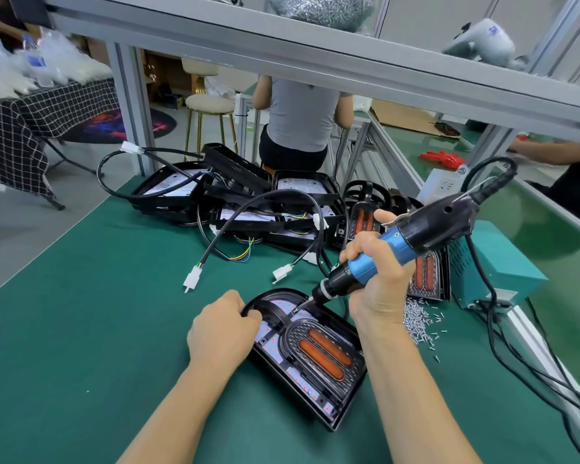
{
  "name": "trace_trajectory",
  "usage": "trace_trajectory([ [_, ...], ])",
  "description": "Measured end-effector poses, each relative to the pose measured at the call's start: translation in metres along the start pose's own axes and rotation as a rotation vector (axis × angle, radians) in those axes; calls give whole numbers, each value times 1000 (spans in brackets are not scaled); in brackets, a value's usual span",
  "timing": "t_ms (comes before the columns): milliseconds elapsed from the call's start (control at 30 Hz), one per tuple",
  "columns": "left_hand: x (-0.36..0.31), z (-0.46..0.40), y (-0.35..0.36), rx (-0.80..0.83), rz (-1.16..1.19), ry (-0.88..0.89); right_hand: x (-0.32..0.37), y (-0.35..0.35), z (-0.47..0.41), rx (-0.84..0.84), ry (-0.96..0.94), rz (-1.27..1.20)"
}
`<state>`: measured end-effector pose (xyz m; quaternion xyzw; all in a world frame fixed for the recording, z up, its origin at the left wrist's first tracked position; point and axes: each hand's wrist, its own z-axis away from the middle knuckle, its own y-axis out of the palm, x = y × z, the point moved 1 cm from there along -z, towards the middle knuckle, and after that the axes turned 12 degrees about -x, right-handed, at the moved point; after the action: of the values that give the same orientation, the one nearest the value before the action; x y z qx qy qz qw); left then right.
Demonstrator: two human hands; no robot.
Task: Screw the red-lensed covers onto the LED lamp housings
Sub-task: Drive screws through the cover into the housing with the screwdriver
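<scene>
Driving a screw at the rounded far end of the red-lensed cover (318,349) on the housing (340,418), near the tabletop's front edge. Right hand (377,276) gripping the electric screwdriver (399,249); left hand (221,329) curled, holding the housing's left rim. Probably next: fetching another screw from the pile (416,319).

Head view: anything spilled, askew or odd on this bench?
Loose screws lie scattered on the green mat beside the right hand, some strays further out. Behind, the unfinished housings are heaped crookedly with tangled cables. Nothing looks damaged.
</scene>
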<state>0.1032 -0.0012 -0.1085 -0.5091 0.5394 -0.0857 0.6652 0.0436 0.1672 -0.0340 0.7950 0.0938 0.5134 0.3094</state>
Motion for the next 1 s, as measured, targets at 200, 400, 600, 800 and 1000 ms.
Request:
trace_trajectory([
  [200,2,-1,1,-13,15,-8,-1,2,2,53,12,0],
  [400,1,0,3,-23,62,-44,1,5,0,161,28,60],
  [600,-1,1,3,-30,67,-58,2,3,1,137,52,-1],
  [800,0,2,4,-36,60,-51,1,6,0,139,61,33],
  [1000,-1,0,4,-32,63,-55,0,7,-1,190,89,14],
])
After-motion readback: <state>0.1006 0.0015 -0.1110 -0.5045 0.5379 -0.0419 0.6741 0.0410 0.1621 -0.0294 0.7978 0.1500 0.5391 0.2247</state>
